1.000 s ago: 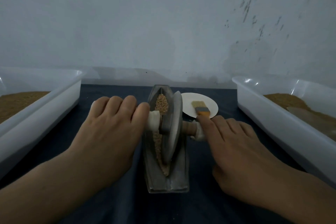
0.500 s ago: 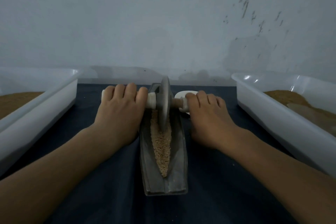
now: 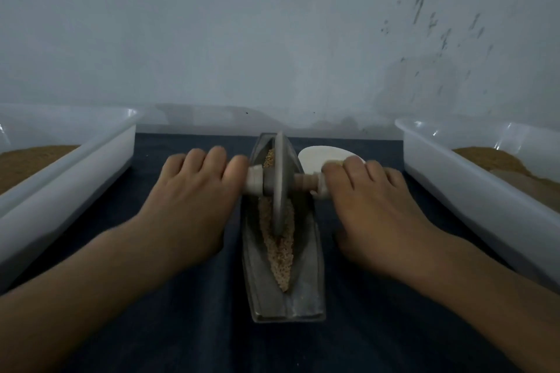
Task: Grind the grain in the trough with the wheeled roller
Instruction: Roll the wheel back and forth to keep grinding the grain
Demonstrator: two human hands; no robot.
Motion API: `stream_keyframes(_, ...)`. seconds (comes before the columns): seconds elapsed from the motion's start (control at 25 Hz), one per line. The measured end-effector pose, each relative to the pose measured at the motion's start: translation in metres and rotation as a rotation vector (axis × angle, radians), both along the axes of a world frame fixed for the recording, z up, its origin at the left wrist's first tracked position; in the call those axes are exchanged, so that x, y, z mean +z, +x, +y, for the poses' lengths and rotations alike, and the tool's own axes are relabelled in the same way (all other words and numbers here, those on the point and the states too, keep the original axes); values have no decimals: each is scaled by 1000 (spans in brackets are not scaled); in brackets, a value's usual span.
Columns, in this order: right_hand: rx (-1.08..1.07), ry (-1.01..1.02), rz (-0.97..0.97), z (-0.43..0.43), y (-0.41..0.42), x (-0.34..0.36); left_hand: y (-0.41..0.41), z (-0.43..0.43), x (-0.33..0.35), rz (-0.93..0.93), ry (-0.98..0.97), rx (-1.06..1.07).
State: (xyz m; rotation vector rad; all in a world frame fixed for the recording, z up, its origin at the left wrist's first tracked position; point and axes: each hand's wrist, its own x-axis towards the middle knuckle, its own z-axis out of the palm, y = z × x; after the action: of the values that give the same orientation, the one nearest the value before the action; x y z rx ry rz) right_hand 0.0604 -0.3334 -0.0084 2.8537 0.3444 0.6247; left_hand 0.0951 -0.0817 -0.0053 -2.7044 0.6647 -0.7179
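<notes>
White tub (image 3: 75,160) of brown meal sitting at left, left hand (image 3: 194,200) pressing flat on the axle, fingers together, wheeled roller (image 3: 280,188) standing upright in the grain (image 3: 280,254) midway along the trough (image 3: 306,281) — white plate (image 3: 321,157) behind, right hand (image 3: 372,206) pressing likewise, fingers together, second tub (image 3: 472,191) at right.

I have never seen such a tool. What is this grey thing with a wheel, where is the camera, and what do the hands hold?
The camera sits on the person's head, looking forward and down. The grey boat-shaped trough lies on a dark cloth, with pale grain inside. A wheel stands in it on an axle. The left hand and right hand rest on the axle's ends. A left tub and right tub hold brown powder; a white plate lies behind.
</notes>
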Motion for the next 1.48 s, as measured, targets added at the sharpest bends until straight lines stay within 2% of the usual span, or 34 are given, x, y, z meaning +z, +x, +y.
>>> stream_keyframes(0.12,-93,34,2,8,53,3,50,-15,7,34,-9,75)
stream_keyframes(0.24,-121,81,19,11,74,10,66,-22,11,71,-67,96)
stream_keyframes(0.36,-40,33,15,14,40,17,32,-6,0,109,-83,56)
stream_keyframes(0.48,11,42,105,13,-13,18,-21,11,-7,56,-96,-65)
stream_keyframes(0.64,58,35,31,5,-54,17,-46,20,-4,-52,-127,-190)
stream_keyframes(0.8,3,26,99,14,-17,10,-15,7,-5,1,-66,-67)
stream_keyframes(0.96,-68,17,-10,25,52,11,48,-11,-2,99,-117,70)
stream_keyframes(1.08,-76,2,-10,26,69,15,63,-15,0,101,-149,96)
stream_keyframes(1.32,50,-18,84,7,-17,13,-22,8,-2,8,-85,-92)
stream_keyframes(1.48,82,-28,-36,2,-47,14,-48,27,-3,-58,-95,-194)
